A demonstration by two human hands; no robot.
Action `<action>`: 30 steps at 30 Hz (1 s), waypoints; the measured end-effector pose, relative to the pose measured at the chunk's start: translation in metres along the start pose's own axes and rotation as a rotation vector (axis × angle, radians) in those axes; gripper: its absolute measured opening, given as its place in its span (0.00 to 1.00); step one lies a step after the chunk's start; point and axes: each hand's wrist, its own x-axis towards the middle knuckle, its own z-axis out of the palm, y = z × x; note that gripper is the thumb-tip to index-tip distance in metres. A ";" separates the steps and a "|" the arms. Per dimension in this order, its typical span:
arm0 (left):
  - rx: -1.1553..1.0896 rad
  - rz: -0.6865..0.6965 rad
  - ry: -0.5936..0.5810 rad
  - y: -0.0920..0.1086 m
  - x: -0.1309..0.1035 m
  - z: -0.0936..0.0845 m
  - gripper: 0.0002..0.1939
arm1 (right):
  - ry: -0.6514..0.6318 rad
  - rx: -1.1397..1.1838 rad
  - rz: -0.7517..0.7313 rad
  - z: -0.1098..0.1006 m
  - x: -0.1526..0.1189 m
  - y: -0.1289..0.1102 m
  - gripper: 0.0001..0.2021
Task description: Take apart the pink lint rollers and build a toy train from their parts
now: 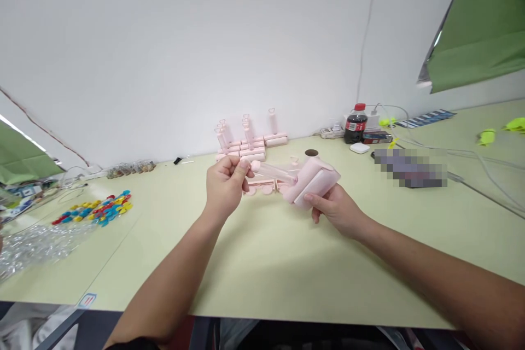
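Observation:
Both hands hold one pink lint-roller-like tool above the table. My left hand pinches the end of its clear pink handle. Around the lower right of the wide pink roller head, the fingers and thumb of my right hand are closed. The handle joins the head on its left side. Behind and below the tool lie more pink parts, partly hidden by it. Several similar pink tools stand by the wall with their handles upright.
A cola bottle, a white case, a brown roll and a blurred-out item are on the right. Colourful pieces and clear plastic lie at left. Cables cross the far right.

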 end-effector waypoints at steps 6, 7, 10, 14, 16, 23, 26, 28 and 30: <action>-0.016 -0.217 0.044 -0.036 -0.014 -0.010 0.17 | 0.032 -0.202 0.012 -0.003 0.002 0.004 0.28; 0.019 -0.213 0.034 -0.040 -0.014 -0.011 0.17 | 0.043 -0.232 0.015 -0.004 0.002 0.004 0.29; 0.290 -0.022 0.057 -0.047 -0.017 -0.012 0.14 | 0.065 -0.304 0.005 -0.007 0.001 0.003 0.30; 0.673 0.433 -0.086 -0.050 -0.027 -0.005 0.16 | 0.036 -0.429 -0.036 -0.007 -0.002 0.004 0.30; 0.748 0.522 -0.315 -0.052 -0.033 0.003 0.15 | -0.016 -0.493 -0.057 -0.005 -0.005 0.005 0.30; 0.793 0.294 -0.553 -0.068 -0.028 0.006 0.09 | -0.021 -0.605 -0.137 -0.007 -0.006 0.001 0.31; 0.704 0.148 -0.357 -0.074 -0.017 -0.004 0.08 | 0.180 -0.762 -0.225 -0.025 0.001 -0.011 0.29; 0.587 0.040 -0.190 -0.077 -0.012 -0.010 0.11 | 0.198 -0.882 -0.281 -0.037 0.006 -0.018 0.28; 0.438 -0.055 -0.057 -0.078 -0.008 -0.012 0.13 | 0.087 -0.995 -0.295 -0.044 0.010 -0.019 0.27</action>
